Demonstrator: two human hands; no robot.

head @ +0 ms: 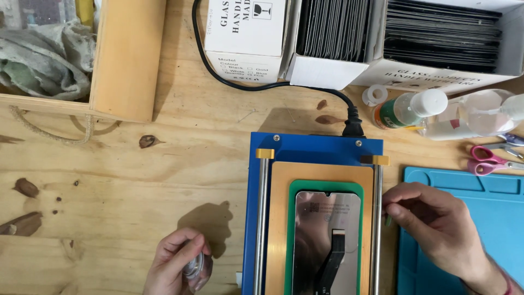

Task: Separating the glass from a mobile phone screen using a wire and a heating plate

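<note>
Phone-repair workshop: blue heating plate, boxes of glass screens, wooden bench.

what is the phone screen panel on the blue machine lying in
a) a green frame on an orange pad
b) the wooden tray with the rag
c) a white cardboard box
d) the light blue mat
a: the phone screen panel lies inside a green frame on the orange pad of the blue machine.

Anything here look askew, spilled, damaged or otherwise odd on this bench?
Nothing spilled or broken. Two clear bottles lie on their sides by the pink scissors, caps on. The phone screen sits squarely in its green mat. The left hand holds a small clear object; the right hand touches the machine's right rail.
</note>
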